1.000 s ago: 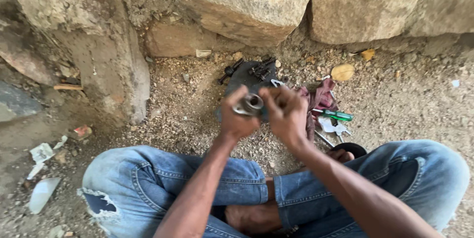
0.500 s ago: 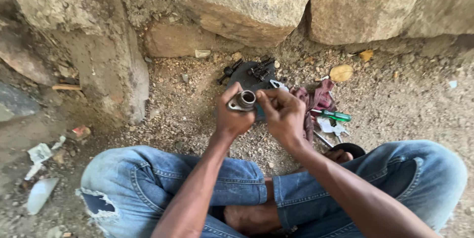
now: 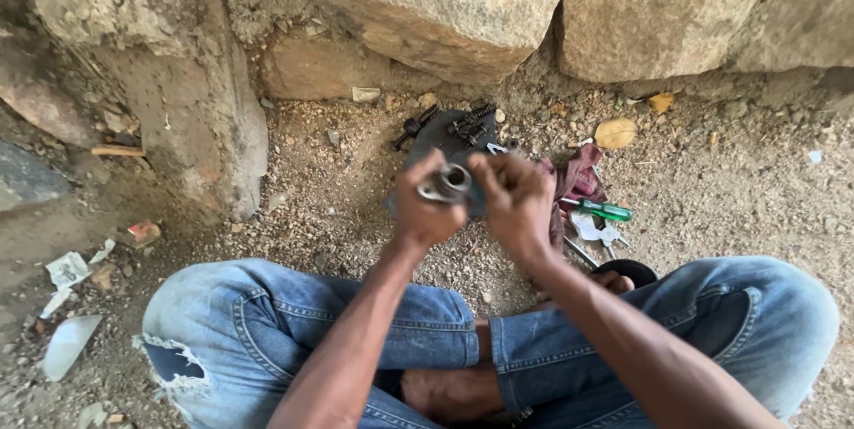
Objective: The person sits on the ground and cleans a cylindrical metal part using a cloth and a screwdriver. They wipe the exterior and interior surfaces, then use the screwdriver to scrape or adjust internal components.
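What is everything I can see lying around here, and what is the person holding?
Short metal tube: one, grey and shiny, held between both hands.
Dark round metal plate: one, blackish, on the gravel behind the hands.
Black bolts and springs: several, on and beside the plate.
Green-handled screwdriver: one, on the ground right of the hands.
Dark red rag: one, crumpled beside the screwdriver.
Large rough stones: several, tan-grey, along the top.
Paper and plastic scraps: a few, whitish, at the far left.
Blue jeans: one pair, torn at the left knee, legs crossed.
Left hand: grips the tube.
Right hand: fingers at the tube's end.
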Demonstrator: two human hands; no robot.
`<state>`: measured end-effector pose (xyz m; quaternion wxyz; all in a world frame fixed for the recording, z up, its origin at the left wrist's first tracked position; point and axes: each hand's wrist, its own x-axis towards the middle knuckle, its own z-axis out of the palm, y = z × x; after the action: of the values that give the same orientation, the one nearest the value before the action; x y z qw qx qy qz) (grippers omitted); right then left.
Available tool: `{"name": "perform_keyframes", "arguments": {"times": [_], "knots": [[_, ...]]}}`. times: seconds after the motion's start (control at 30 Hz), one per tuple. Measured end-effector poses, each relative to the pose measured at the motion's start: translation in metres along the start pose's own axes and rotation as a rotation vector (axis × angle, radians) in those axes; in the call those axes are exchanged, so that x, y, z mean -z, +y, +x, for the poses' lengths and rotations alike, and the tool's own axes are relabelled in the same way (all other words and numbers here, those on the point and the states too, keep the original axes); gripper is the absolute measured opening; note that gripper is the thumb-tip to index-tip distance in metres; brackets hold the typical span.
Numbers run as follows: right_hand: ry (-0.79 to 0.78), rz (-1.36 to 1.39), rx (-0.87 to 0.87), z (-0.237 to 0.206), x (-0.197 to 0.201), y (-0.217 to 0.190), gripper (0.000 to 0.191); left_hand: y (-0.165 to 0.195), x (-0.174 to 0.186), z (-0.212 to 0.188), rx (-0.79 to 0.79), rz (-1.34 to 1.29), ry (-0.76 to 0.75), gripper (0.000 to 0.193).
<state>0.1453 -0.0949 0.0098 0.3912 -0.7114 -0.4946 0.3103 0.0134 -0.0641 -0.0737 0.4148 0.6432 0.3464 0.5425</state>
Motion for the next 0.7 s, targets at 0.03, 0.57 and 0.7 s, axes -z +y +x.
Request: {"name": "perform_keyframes", "arguments": {"times": [0.03, 0.57, 0.7], "knots": [[0.003, -0.004, -0.059, 0.000, 0.000, 0.000, 0.027, -0.001, 0.000, -0.001, -0.043, -0.010, -0.032, 0.015], [0.009, -0.006, 0.036, -0.003, 0.006, 0.000, 0.028, 0.009, 0.007, 0.002, 0.081, 0.068, -0.053, 0.015], [-0.007, -0.045, 0.074, 0.000, 0.005, -0.002, 0.024, 0.010, 0.006, -0.002, 0.049, 0.013, -0.012, 0.017]]}}
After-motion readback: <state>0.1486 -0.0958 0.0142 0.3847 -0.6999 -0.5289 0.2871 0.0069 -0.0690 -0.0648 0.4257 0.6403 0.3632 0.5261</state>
